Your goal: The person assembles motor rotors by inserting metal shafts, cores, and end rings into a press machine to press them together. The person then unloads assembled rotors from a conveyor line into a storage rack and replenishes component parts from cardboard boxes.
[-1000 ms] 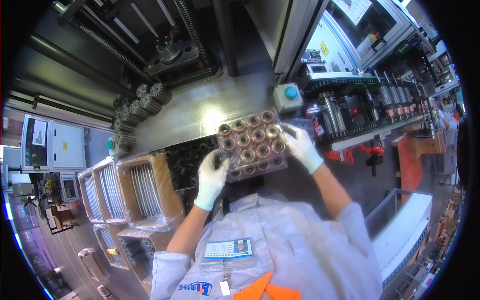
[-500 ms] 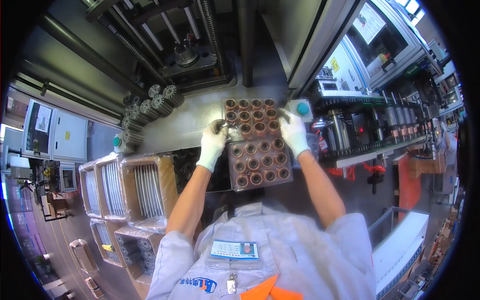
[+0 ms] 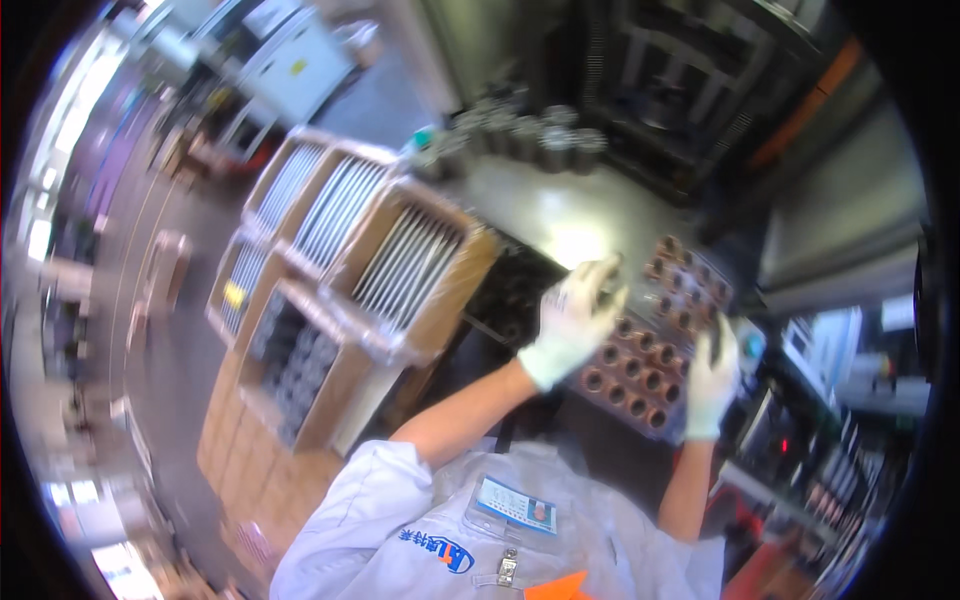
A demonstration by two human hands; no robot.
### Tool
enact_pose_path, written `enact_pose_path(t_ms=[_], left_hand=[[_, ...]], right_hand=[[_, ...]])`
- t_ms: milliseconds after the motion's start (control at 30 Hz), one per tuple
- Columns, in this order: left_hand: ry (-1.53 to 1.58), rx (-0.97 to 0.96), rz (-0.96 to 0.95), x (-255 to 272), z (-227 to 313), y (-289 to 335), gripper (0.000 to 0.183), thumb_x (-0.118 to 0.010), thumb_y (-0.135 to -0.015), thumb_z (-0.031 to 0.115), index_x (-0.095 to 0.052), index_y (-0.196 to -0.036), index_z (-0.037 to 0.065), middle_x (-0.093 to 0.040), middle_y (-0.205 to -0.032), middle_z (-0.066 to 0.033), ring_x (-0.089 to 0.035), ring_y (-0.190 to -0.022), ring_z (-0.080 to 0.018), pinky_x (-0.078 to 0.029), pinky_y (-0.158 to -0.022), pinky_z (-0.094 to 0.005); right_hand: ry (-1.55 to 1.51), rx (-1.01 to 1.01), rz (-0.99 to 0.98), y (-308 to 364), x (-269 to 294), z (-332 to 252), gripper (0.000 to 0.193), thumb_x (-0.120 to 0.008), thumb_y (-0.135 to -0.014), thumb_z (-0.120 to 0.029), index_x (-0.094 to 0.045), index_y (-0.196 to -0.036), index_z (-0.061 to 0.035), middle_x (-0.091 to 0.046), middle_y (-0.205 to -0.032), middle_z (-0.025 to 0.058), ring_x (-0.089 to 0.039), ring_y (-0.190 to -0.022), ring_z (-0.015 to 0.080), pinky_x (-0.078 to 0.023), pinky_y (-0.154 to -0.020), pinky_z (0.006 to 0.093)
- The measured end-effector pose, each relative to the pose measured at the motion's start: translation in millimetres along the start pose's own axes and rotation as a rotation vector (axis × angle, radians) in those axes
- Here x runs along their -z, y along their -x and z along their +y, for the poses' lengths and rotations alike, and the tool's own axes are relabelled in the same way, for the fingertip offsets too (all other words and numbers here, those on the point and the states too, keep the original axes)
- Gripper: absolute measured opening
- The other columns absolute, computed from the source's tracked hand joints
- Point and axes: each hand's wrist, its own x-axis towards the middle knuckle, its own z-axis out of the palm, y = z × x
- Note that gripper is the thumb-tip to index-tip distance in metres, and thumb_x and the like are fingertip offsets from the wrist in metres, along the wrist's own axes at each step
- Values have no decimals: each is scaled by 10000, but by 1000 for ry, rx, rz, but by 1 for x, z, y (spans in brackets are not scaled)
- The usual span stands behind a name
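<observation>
Head view, steel worktop (image 3: 560, 205), cardboard boxes (image 3: 400, 270), blurred factory floor (image 3: 150, 330)

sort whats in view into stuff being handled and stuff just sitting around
In hand:
left hand, gloved, on the tray's near-left edge
right hand, gloved, on its right edge
tray of copper-coloured rings

Lying about:
cardboard boxes of grey plates
metal cylinders at the back of the bench
bench
</observation>
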Motion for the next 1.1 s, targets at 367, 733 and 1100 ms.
enact_pose_path(t_ms=[367, 733, 1100], left_hand=[[-328, 771, -178, 206, -112, 380, 276, -659, -889, 253, -724, -1076, 60, -720, -993, -149, -694, -910, -311, -548, -827, -394], [-518, 1086, 375, 400, -248, 555, 702, -724, -839, 394, -514, -1397, 23, -588, -1312, -213, -582, -1213, -367, -463, -1040, -425], [-829, 609, -201, 480, -352, 596, 561, -604, -929, 383, -508, -1381, 65, -444, -1462, -201, -404, -1358, -393, -340, -1102, -502]], right_hand=[[-643, 248, -1335, 168, -94, -146, 269, -606, -924, -75, -673, -1164, 25, -710, -1092, 183, -693, -1017, 277, -525, -911, 343], [-555, 63, -1964, 473, -283, -193, 411, -549, -1025, -267, -572, -1350, -18, -666, -1112, 66, -588, -964, 114, -479, -892, 263], [-451, -96, -1335, 644, -428, -242, 480, -574, -1003, -347, -592, -1261, 57, -662, -1191, 241, -631, -1107, 341, -469, -969, 383]])
